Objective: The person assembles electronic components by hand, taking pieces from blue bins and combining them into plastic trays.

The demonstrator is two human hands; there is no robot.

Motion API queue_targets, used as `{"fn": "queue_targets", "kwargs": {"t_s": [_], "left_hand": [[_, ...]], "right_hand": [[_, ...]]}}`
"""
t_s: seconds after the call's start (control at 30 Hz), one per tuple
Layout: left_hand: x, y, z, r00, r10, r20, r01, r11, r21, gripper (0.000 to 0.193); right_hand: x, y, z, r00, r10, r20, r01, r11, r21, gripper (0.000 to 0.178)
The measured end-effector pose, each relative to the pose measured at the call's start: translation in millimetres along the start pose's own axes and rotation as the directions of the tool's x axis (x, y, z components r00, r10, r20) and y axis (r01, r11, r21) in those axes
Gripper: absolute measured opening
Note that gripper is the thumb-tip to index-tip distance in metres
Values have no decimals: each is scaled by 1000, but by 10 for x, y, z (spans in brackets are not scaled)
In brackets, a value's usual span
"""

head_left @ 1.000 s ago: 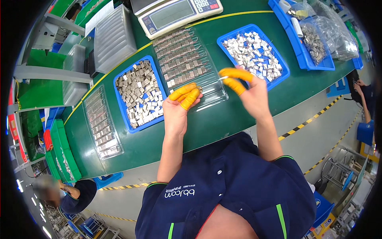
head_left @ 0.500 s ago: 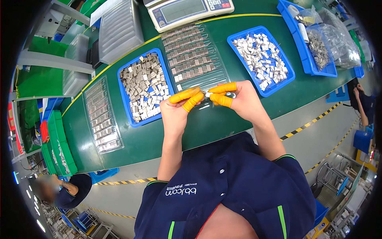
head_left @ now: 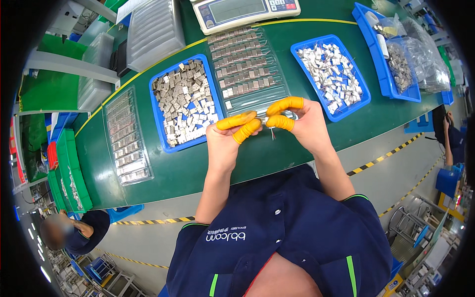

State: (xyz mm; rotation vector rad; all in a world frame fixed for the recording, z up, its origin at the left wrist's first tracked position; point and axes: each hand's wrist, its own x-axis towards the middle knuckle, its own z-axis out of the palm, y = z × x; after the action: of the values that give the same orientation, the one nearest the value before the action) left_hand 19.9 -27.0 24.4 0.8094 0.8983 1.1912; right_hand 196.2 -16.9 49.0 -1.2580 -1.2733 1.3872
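Observation:
Yellow finger covers are on the thumb and forefinger of both my hands. They meet over the near part of the clear blister tray, which holds rows of small metal-cased pieces. Pinched between the fingertips is a small connector, mostly hidden, with thin wire leads hanging down. My left hand closes on its left side, my right hand on its right. Left of the hands lies a blue tray of grey and white blocks. To the right, another blue tray holds white wired connectors.
A digital scale stands at the table's far edge. A second filled blister tray lies at left, near stacked clear trays. At far right is a blue bin with bagged parts. A co-worker is at lower left.
The wire leads now hang visibly below the fingertips. My right fingers are more curled. The table scene has shifted slightly to the right in view.

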Motion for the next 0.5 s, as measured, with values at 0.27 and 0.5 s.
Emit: {"fn": "queue_targets", "kwargs": {"t_s": [0.27, 0.5], "left_hand": [[49, 68, 41, 993, -33, 111, 45, 993, -107, 50], [51, -10, -40, 997, -60, 44, 64, 992, -106, 48]], "right_hand": [[-46, 174, 143, 1000, 16, 21, -21, 955, 295, 18], [-5, 230, 207, 998, -63, -16, 65, 991, 117, 19]]}}
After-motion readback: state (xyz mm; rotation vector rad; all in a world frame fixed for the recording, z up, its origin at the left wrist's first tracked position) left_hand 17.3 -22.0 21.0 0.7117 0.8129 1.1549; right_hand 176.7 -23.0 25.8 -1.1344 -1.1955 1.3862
